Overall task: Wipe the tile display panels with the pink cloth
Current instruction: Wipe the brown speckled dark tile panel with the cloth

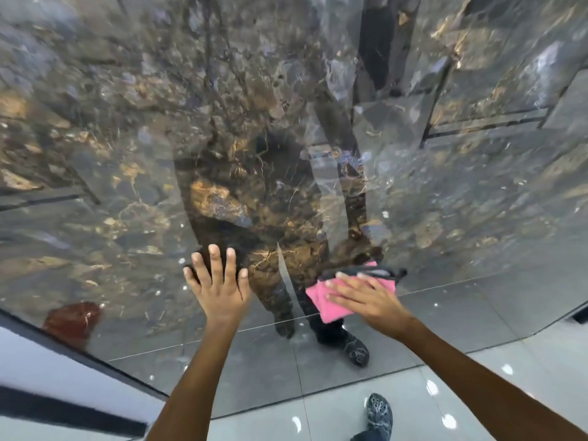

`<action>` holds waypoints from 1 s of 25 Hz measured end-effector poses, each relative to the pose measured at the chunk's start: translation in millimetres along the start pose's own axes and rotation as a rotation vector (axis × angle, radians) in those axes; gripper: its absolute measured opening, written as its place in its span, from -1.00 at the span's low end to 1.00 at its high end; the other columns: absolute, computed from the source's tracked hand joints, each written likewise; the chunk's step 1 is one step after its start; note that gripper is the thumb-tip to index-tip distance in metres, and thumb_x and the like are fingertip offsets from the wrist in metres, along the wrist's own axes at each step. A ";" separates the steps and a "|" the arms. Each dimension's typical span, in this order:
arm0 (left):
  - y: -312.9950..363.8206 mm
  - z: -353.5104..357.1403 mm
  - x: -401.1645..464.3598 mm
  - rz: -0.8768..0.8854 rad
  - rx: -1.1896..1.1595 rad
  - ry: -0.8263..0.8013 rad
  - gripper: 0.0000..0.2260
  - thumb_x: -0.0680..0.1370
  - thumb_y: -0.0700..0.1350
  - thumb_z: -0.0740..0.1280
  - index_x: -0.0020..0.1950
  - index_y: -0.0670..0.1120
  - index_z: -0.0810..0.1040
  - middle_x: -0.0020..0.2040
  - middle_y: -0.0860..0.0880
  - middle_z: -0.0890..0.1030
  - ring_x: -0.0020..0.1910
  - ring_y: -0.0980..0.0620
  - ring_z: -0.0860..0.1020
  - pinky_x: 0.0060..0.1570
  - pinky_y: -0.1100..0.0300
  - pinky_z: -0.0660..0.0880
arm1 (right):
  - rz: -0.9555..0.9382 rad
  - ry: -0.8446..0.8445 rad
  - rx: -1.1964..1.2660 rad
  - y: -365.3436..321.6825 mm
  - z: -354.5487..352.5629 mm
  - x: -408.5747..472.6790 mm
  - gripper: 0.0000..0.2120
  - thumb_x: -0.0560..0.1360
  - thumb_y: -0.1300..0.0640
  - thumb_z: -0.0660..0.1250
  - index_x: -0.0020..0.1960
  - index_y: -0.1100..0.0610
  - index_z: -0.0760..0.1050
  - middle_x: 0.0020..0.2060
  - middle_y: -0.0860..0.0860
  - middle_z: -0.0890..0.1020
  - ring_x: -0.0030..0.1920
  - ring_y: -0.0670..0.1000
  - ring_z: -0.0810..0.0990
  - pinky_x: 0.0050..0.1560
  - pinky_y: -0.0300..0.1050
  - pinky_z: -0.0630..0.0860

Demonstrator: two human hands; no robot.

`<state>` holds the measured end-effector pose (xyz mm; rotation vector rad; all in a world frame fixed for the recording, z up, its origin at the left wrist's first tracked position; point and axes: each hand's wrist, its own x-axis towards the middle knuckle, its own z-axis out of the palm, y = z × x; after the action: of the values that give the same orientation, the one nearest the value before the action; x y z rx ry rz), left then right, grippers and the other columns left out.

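Note:
A large glossy tile display panel (133, 173) with dark brown, gold and grey marbling fills most of the view and mirrors my body and legs. My left hand (219, 288) lies flat against the panel with fingers straight and spread. My right hand (366, 296) presses a folded pink cloth (321, 300) flat against the panel to the right of the left hand, fingers extended over it. The cloth's reflection shows as a dark strip just above the hand.
The panel's lower edge meets a shiny light grey tiled floor (318, 418). My foot in a dark patterned shoe (378, 415) stands near the bottom. A white wall or frame with black stripes (57, 386) borders the panel at lower left. A reddish reflection (73, 319) shows low left.

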<state>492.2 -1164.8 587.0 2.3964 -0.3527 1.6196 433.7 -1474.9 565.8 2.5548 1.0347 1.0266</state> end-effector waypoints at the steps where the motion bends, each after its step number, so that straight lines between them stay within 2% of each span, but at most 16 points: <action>1: -0.9 4.1 0.4 0.001 0.007 0.023 -0.51 0.70 0.04 -0.08 0.61 0.00 -0.08 0.61 0.00 -0.12 0.58 -0.07 -0.15 0.53 -0.06 -0.19 | 0.058 0.078 0.035 1.2 -9.6 22.1 -0.20 0.42 0.42 0.12 0.57 -0.03 0.05 0.57 -0.11 -0.02 0.56 -0.01 -0.01 0.51 0.01 -0.08; 3: -1.8 8.9 -0.6 0.003 0.016 0.051 -0.52 0.70 0.04 -0.08 0.61 0.00 -0.06 0.61 0.00 -0.10 0.58 -0.08 -0.14 0.53 -0.07 -0.18 | 0.243 0.284 0.058 1.4 -18.8 72.8 -0.39 0.55 0.31 0.18 0.54 -0.01 0.14 0.55 -0.11 0.10 0.55 0.01 0.04 0.51 0.08 -0.10; 5: -3.4 10.6 -4.4 0.023 -0.002 0.075 -0.52 0.70 0.04 -0.09 0.61 0.00 -0.05 0.61 -0.01 -0.08 0.58 -0.09 -0.12 0.53 -0.07 -0.17 | 0.203 0.359 0.012 -12.3 -6.8 95.8 -0.44 0.57 0.32 0.16 0.53 0.03 0.19 0.52 -0.07 0.21 0.54 0.03 0.10 0.52 0.09 -0.07; 6: -4.0 10.7 -5.9 0.036 -0.004 0.087 -0.52 0.70 0.04 -0.08 0.61 0.00 -0.04 0.61 -0.01 -0.08 0.58 -0.09 -0.12 0.53 -0.07 -0.16 | 0.069 0.300 -0.105 -26.4 13.4 89.1 -0.38 0.54 0.37 0.16 0.55 0.06 0.15 0.52 -0.04 0.24 0.54 0.03 0.11 0.53 0.09 -0.07; 7: -4.6 11.0 -5.5 0.045 0.009 0.092 -0.52 0.70 0.04 -0.09 0.61 0.00 -0.05 0.61 0.00 -0.08 0.58 -0.09 -0.12 0.53 -0.07 -0.17 | -0.126 0.132 -0.155 -44.1 34.8 71.8 -0.31 0.49 0.39 0.20 0.56 0.11 0.08 0.50 -0.03 0.26 0.53 0.04 0.10 0.54 0.07 -0.06; 9: -4.3 10.5 -3.2 0.043 0.044 0.081 -0.52 0.70 0.04 -0.09 0.61 0.01 -0.06 0.61 0.00 -0.09 0.58 -0.08 -0.12 0.53 -0.07 -0.17 | -0.401 -0.208 -0.080 -67.7 64.8 28.2 -0.22 0.42 0.35 0.36 0.54 0.21 0.07 0.44 0.00 0.37 0.49 0.00 0.17 0.52 -0.09 0.10; 10: -3.8 9.8 -3.2 0.050 0.047 0.079 -0.52 0.70 0.04 -0.10 0.61 0.01 -0.07 0.61 0.00 -0.10 0.58 -0.08 -0.13 0.53 -0.07 -0.17 | -0.458 -0.338 -0.010 -64.8 68.1 13.6 -0.24 0.39 0.32 0.43 0.50 0.20 0.17 0.39 0.01 0.45 0.44 -0.04 0.29 0.43 -0.16 0.27; 12: -4.4 8.6 -4.3 0.060 0.053 0.074 -0.52 0.70 0.04 -0.10 0.61 0.01 -0.07 0.61 0.00 -0.10 0.58 -0.08 -0.13 0.53 -0.06 -0.17 | -0.394 -0.311 0.080 -39.8 54.4 -2.0 -0.26 0.28 0.31 0.52 0.42 0.14 0.38 0.31 0.00 0.54 0.34 -0.08 0.45 0.35 -0.15 0.40; 14: -4.6 9.0 -4.3 0.053 0.044 0.078 -0.52 0.70 0.04 -0.10 0.61 0.01 -0.07 0.61 0.01 -0.10 0.58 -0.07 -0.13 0.53 -0.06 -0.17 | -0.199 -0.049 0.122 -4.1 27.4 4.6 -0.21 0.28 0.40 0.46 0.45 0.08 0.33 0.42 -0.04 0.41 0.44 -0.06 0.32 0.41 -0.11 0.27; 16: -2.1 9.5 -4.0 0.033 0.023 0.082 -0.53 0.70 0.04 -0.10 0.61 0.01 -0.07 0.61 0.01 -0.10 0.58 -0.07 -0.14 0.53 -0.06 -0.17 | 0.105 0.169 0.139 16.3 2.8 16.5 -0.35 0.42 0.41 0.25 0.45 0.04 0.30 0.52 -0.12 0.20 0.54 -0.03 0.09 0.46 0.05 0.09; 18: 1.1 9.2 -3.2 0.012 0.019 0.079 -0.53 0.70 0.04 -0.10 0.61 0.02 -0.08 0.61 0.03 -0.12 0.58 -0.05 -0.16 0.53 -0.05 -0.19 | 0.319 0.236 0.070 13.4 1.4 29.3 -0.34 0.45 0.39 0.16 0.50 0.02 0.20 0.57 -0.11 0.03 0.56 0.02 -0.04 0.47 0.12 -0.02; 19: 1.9 8.5 -3.1 0.005 0.015 0.067 -0.53 0.70 0.04 -0.10 0.61 0.03 -0.09 0.61 0.04 -0.13 0.58 -0.05 -0.16 0.53 -0.04 -0.19 | 0.256 0.194 -0.029 2.7 8.4 27.3 -0.24 0.42 0.42 0.16 0.56 0.02 0.09 0.57 -0.07 -0.04 0.56 0.04 -0.09 0.47 0.13 0.01; 20: 1.9 8.6 -3.3 0.005 0.015 0.057 -0.53 0.70 0.04 -0.11 0.61 0.03 -0.10 0.61 0.04 -0.13 0.58 -0.05 -0.17 0.53 -0.04 -0.20 | 0.068 0.094 -0.122 -8.7 22.4 14.0 -0.13 0.36 0.48 0.19 0.58 0.06 -0.01 0.58 -0.01 -0.12 0.56 0.07 -0.12 0.47 0.12 0.03; 22: -0.1 9.6 -3.9 0.019 0.040 0.051 -0.52 0.70 0.04 -0.11 0.61 0.03 -0.11 0.61 0.03 -0.14 0.58 -0.05 -0.17 0.53 -0.05 -0.20 | -0.326 -0.169 -0.113 -10.7 52.0 -31.5 0.02 0.22 0.52 0.38 0.56 0.11 0.02 0.57 0.04 -0.21 0.55 0.07 -0.03 0.52 -0.03 -0.02; 24: -1.8 8.4 -6.5 0.012 0.057 0.039 -0.52 0.70 0.04 -0.12 0.61 0.02 -0.12 0.61 0.03 -0.15 0.58 -0.06 -0.18 0.52 -0.05 -0.20 | -0.402 -0.329 -0.005 12.2 48.3 -61.3 0.14 0.13 0.46 0.55 0.55 0.08 0.05 0.57 -0.01 -0.21 0.49 -0.03 0.14 0.54 -0.12 -0.16; 25: -0.9 7.2 -7.4 0.009 0.053 0.044 -0.52 0.70 0.04 -0.12 0.61 0.02 -0.13 0.61 0.03 -0.16 0.58 -0.06 -0.18 0.52 -0.05 -0.20 | -0.341 -0.252 -0.004 27.9 39.7 -60.3 0.17 0.14 0.49 0.53 0.57 0.05 0.01 0.57 -0.04 -0.18 0.49 -0.04 0.14 0.54 -0.13 -0.19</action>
<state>496.1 -1165.8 577.4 2.3966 -0.3173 1.7035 444.3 -1533.3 516.0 2.3145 1.3269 0.6011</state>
